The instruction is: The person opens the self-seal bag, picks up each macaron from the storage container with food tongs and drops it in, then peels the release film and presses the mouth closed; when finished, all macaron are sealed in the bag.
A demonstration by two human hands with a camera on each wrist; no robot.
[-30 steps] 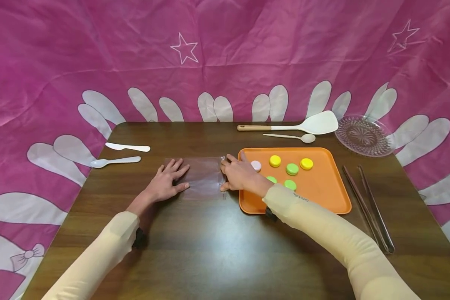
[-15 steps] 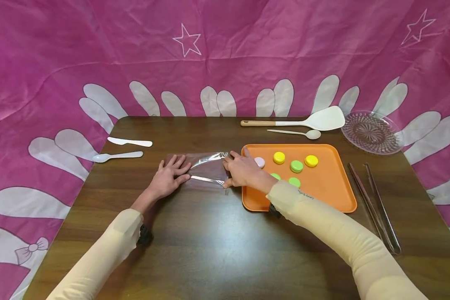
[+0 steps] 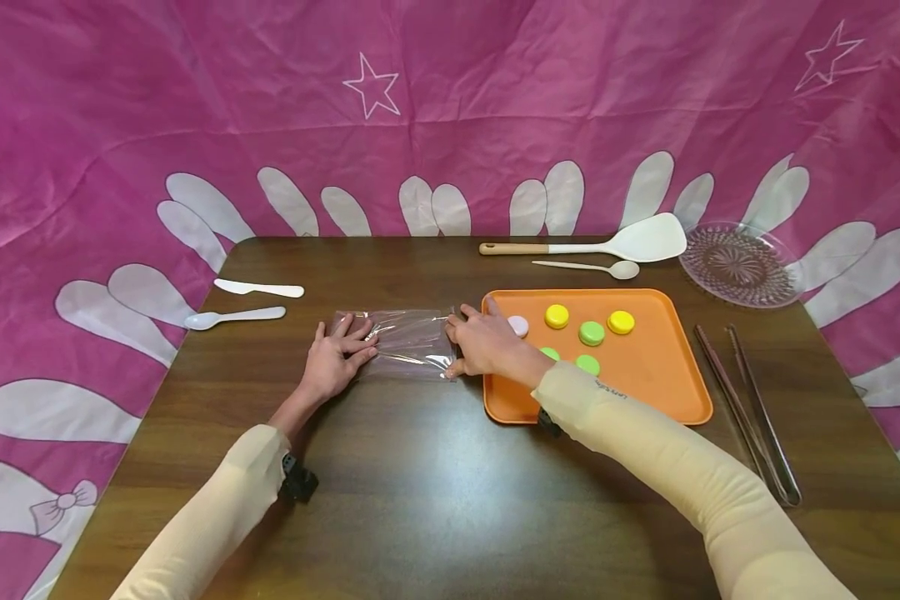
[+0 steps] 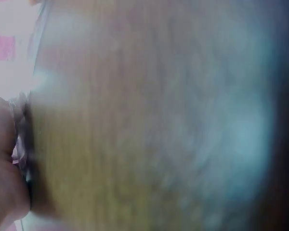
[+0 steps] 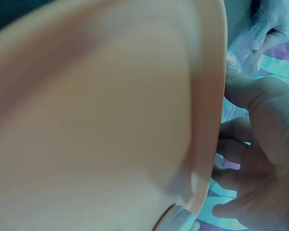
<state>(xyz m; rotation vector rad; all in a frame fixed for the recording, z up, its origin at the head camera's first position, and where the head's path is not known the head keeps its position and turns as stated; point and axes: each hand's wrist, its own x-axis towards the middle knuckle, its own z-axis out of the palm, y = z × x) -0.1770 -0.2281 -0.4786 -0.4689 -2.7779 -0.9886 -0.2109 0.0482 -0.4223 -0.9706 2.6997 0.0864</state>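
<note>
A clear plastic bag [image 3: 408, 343] lies wrinkled on the table between the two hands. My left hand [image 3: 332, 360] rests on its left end with fingers spread. Over its right end, my right hand [image 3: 483, 342] presses with spread, slightly bent fingertips; the forearm crosses the orange tray [image 3: 675, 392]. In the right wrist view, the right hand [image 5: 265, 154] shows beside the tray's rim, the bag partly hidden behind it. The left wrist view is blurred, with part of the left hand [image 4: 7, 178] at its left edge.
Yellow macarons [image 3: 557, 317], green macarons [image 3: 591, 333] and a pale pink macaron [image 3: 518, 326] lie on the tray. Behind are a spatula [image 3: 648, 239] and a spoon [image 3: 622, 270]. Right stand a glass plate [image 3: 738, 262] and tongs [image 3: 757, 425]; left, a white knife [image 3: 258, 288] and spoon [image 3: 236, 317].
The bag has gone from smooth to wrinkled, with shiny creases running across it. Both hands stay at its ends; the left wrist has turned slightly. The view has shifted a little.
</note>
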